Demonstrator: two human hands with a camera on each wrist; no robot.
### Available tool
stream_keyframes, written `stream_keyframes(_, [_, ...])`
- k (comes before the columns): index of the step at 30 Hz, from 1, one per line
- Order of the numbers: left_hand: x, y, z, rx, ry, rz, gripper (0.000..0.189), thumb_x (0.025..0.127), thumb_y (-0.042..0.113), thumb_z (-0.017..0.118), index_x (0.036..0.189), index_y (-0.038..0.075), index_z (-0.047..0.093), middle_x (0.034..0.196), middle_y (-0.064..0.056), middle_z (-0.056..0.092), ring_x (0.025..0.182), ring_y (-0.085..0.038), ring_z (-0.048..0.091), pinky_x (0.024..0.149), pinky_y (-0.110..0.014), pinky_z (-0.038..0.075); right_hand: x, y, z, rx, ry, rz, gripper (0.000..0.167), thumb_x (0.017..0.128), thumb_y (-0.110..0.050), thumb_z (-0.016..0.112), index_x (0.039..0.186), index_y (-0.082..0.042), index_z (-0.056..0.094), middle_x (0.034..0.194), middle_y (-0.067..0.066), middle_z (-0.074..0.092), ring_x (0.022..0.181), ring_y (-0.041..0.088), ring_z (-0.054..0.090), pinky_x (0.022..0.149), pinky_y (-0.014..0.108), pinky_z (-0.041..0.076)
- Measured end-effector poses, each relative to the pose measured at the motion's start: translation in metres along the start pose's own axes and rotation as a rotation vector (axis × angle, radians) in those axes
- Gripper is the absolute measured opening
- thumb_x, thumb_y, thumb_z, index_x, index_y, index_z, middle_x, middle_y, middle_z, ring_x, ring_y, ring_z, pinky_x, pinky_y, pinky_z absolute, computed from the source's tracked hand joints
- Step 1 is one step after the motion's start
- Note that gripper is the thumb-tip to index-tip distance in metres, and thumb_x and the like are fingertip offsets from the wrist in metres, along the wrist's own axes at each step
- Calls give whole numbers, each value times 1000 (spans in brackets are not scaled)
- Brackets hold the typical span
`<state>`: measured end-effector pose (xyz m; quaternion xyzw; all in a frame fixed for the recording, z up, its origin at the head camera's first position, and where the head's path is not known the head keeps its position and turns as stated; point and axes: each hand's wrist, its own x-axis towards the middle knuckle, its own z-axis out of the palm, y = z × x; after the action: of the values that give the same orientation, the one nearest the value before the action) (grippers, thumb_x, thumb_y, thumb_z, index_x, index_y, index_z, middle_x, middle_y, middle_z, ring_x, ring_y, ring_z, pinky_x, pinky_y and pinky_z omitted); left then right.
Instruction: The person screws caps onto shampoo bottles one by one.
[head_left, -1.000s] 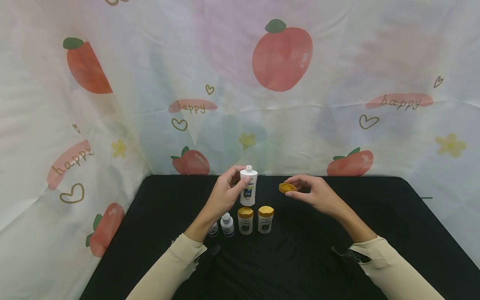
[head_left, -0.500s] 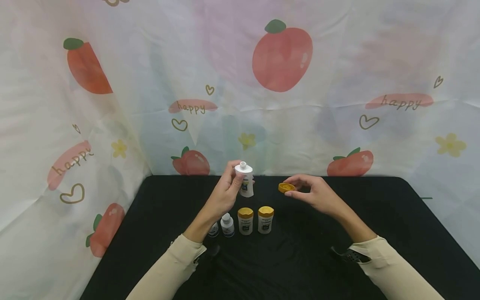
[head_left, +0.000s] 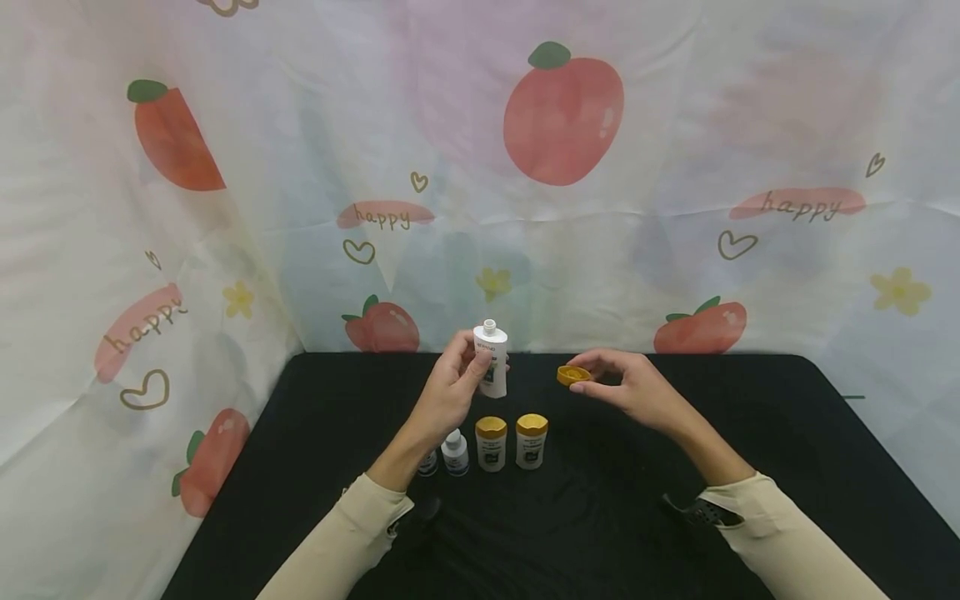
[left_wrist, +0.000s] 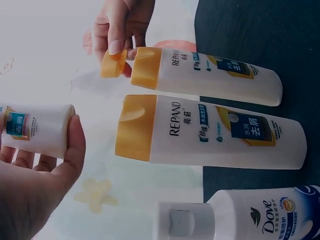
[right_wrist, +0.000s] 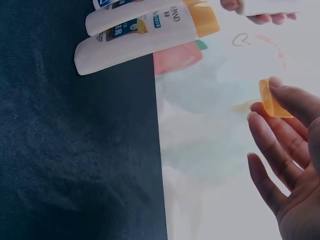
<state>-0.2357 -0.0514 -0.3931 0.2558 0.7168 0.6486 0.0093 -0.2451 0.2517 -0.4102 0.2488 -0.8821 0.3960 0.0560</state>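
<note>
Raised over the back of the table, my left hand (head_left: 452, 379) grips a white shampoo bottle (head_left: 492, 340) with its narrow neck uncovered. The bottle stands nearly upright in the fingers, thumb across its front label. To the right and apart from it, my right hand (head_left: 630, 383) pinches a gold cap (head_left: 573, 376) between thumb and fingertips, hollow side showing. In the right wrist view, the lower fingers (right_wrist: 270, 182) spread away from the cap. Below the hands, two similar shampoo bottles (head_left: 491, 454) (left_wrist: 220, 132) with gold caps stand side by side on the table.
Two smaller white Dove bottles (head_left: 455, 458) stand left of the gold-capped pair, one partly hidden by my left forearm. A black cloth (head_left: 570, 533) covers the table. Behind it hangs a printed fabric curtain (head_left: 600, 250).
My left hand has lifted the bottle slightly and shifted it left. It tipped the bottle's mouth toward me, then brought it back more upright. The right hand with the cap has hardly moved.
</note>
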Motion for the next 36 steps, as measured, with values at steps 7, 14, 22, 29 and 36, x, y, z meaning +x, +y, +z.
stream_keyframes(7, [-2, 3, 1, -12, 11, -58, 41, 107, 21, 54, 145, 8, 46, 135, -14, 58, 125, -28, 57, 97, -49, 55, 2, -5, -1, 23, 26, 23, 31, 91, -27, 79, 120, -17, 69, 103, -4, 71, 91, 10, 65, 79, 29, 54])
stream_keyframes(14, [-5, 4, 0, -100, -12, -88, 40, 104, 14, 60, 141, 3, 49, 131, -20, 59, 117, -31, 62, 84, -41, 61, 4, -14, -6, 163, 21, 30, 29, 93, -19, 76, 120, -12, 67, 107, 5, 71, 92, 15, 68, 78, 27, 57])
stream_keyframes(22, [-13, 3, 2, -163, 1, -98, 39, 100, 11, 66, 136, 2, 54, 129, -21, 60, 116, -29, 62, 89, -52, 58, 5, -23, -8, 227, 22, 6, 30, 94, -16, 75, 122, -10, 66, 109, 8, 69, 91, 16, 68, 77, 27, 57])
stream_keyframes(29, [-18, 2, 4, -128, 58, -113, 36, 97, 15, 70, 129, 2, 59, 128, -17, 64, 116, -27, 64, 93, -40, 58, 7, -32, -11, 254, 24, 8, 28, 93, -14, 75, 119, -9, 66, 107, 9, 69, 90, 18, 69, 77, 26, 58])
stream_keyframes(36, [-20, 2, 6, -86, 80, -105, 34, 95, 16, 73, 127, 5, 63, 120, -15, 67, 108, -24, 66, 88, -38, 59, 9, -40, -13, 360, 6, 5, 32, 95, -11, 73, 126, -7, 65, 110, 9, 69, 93, 23, 70, 81, 28, 60])
